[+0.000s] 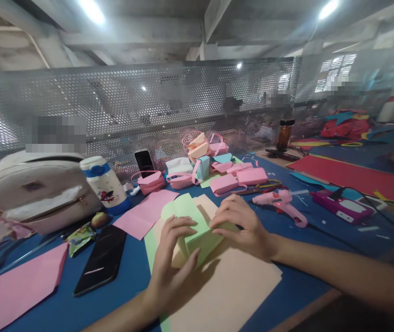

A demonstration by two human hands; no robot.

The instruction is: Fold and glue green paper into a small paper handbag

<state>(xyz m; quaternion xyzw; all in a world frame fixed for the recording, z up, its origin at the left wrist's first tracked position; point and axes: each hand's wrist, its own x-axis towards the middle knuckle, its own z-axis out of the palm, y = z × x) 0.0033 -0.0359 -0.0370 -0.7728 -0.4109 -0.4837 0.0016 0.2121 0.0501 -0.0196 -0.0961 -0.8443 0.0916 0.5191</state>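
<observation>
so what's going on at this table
A person is folding a piece of green paper with both bare hands. The left hand grips its near side and the right hand pinches the far fold with its fingers. The paper sits on a peach sheet on the blue table. A pink glue gun lies untouched to the right, a black phone to the left, and small pink paper bags are piled behind.

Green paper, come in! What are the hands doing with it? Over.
Left hand pinching folded green paper. Right hand pressing on its fold. Peach sheet underneath. Glue gun and black phone close by, not touching.
</observation>
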